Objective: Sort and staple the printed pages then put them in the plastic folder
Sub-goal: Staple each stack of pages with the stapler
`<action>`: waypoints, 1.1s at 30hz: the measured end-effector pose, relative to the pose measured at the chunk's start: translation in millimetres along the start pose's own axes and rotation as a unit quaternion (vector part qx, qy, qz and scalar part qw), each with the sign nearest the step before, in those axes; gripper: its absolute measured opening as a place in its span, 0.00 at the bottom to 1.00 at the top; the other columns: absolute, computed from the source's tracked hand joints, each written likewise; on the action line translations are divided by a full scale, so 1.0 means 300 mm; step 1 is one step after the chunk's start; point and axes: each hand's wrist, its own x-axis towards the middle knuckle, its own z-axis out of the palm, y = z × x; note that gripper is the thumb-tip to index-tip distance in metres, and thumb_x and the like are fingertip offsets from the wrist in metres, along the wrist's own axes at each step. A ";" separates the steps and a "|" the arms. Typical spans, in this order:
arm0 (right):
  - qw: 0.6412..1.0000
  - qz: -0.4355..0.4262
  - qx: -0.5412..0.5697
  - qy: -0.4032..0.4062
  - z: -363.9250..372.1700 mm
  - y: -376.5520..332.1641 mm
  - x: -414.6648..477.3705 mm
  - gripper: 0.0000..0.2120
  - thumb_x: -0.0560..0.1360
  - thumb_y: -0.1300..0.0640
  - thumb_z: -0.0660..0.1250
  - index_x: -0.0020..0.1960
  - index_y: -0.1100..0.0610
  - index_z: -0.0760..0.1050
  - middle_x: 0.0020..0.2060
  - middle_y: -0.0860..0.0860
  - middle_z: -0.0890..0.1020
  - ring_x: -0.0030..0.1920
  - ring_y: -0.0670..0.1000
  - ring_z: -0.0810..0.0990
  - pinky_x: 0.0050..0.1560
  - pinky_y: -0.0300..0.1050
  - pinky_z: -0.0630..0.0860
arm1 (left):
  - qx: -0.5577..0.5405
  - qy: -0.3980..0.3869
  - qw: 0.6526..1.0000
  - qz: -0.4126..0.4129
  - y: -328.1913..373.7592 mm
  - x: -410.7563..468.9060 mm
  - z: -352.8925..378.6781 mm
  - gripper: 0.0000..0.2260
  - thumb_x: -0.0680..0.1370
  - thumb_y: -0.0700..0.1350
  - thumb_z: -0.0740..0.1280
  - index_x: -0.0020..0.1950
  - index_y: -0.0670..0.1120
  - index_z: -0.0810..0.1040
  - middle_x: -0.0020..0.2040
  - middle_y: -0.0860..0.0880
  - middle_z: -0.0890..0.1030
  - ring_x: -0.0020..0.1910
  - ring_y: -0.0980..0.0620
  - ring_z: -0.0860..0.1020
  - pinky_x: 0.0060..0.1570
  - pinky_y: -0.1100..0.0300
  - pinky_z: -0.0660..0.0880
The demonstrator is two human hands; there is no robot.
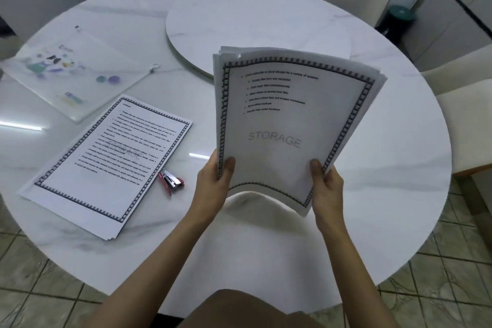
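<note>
**Page stack held upright over the table edge**

Held stack of pages (290, 125): long axis near vertical, top edge toward 12 o'clock, sheets fanned at the top, bowed, bordered, "STORAGE" watermark. Left hand (213, 181) pinches its lower left corner, thumb on front; right hand (326, 184) pinches the lower right. Flat pile of pages (106, 165) at 9 o'clock, long axis toward 1 o'clock. Red metal stapler (171, 181) just beside it. Translucent plastic folder (69, 74) at 10 o'clock. Glossy round marble table (386, 168).
</note>
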 end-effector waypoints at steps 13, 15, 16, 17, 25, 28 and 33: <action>0.995 0.054 -0.038 -0.076 -0.024 0.007 -0.030 0.05 0.75 0.52 0.62 0.48 0.49 0.76 0.44 0.43 0.83 0.48 0.45 0.81 0.54 0.46 0.78 | -0.101 0.049 0.993 0.019 0.129 0.070 -0.157 0.04 0.80 0.43 0.59 0.48 0.50 0.73 0.46 0.53 0.78 0.45 0.61 0.77 0.46 0.64 0.77; 0.998 0.035 -0.027 -0.054 -0.003 -0.015 -0.040 0.05 0.75 0.51 0.61 0.47 0.49 0.75 0.40 0.41 0.84 0.45 0.41 0.81 0.49 0.40 0.79 | -0.117 0.058 0.991 0.041 0.163 0.073 -0.160 0.03 0.80 0.42 0.59 0.47 0.49 0.71 0.45 0.53 0.78 0.44 0.60 0.77 0.45 0.63 0.77; 0.999 0.025 -0.019 -0.041 0.010 -0.028 -0.041 0.05 0.75 0.52 0.61 0.47 0.49 0.75 0.40 0.40 0.84 0.43 0.39 0.81 0.45 0.36 0.78 | -0.125 0.061 0.989 0.056 0.181 0.072 -0.159 0.02 0.80 0.44 0.60 0.47 0.49 0.70 0.45 0.53 0.77 0.44 0.60 0.77 0.45 0.63 0.78; 0.999 0.015 -0.008 -0.027 0.022 -0.042 -0.040 0.05 0.76 0.53 0.61 0.46 0.50 0.75 0.39 0.40 0.84 0.42 0.37 0.81 0.42 0.33 0.77 | -0.134 0.064 0.987 0.069 0.198 0.071 -0.159 0.02 0.79 0.46 0.60 0.47 0.49 0.70 0.45 0.53 0.77 0.44 0.59 0.77 0.46 0.62 0.78; 0.999 -0.043 0.023 0.023 0.080 -0.096 -0.036 0.04 0.77 0.59 0.63 0.45 0.51 0.73 0.37 0.36 0.82 0.41 0.34 0.79 0.41 0.28 0.74 | -0.107 0.041 0.989 0.092 0.198 0.086 -0.161 0.02 0.76 0.50 0.61 0.47 0.53 0.70 0.40 0.60 0.77 0.43 0.57 0.76 0.44 0.56 0.76; 0.998 -0.051 0.020 0.037 0.084 -0.105 -0.038 0.04 0.76 0.55 0.62 0.43 0.51 0.74 0.35 0.35 0.81 0.39 0.35 0.79 0.40 0.29 0.75 | -0.095 0.039 0.991 0.092 0.202 0.081 -0.155 0.04 0.77 0.51 0.59 0.45 0.53 0.70 0.40 0.57 0.76 0.42 0.55 0.75 0.43 0.51 0.76; 0.997 -0.055 0.023 0.051 0.091 -0.104 -0.050 0.07 0.78 0.57 0.61 0.42 0.52 0.73 0.34 0.36 0.81 0.37 0.34 0.78 0.39 0.28 0.75 | -0.110 0.034 0.990 0.087 0.206 0.071 -0.150 0.07 0.77 0.52 0.59 0.46 0.50 0.70 0.43 0.47 0.77 0.43 0.51 0.75 0.44 0.49 0.76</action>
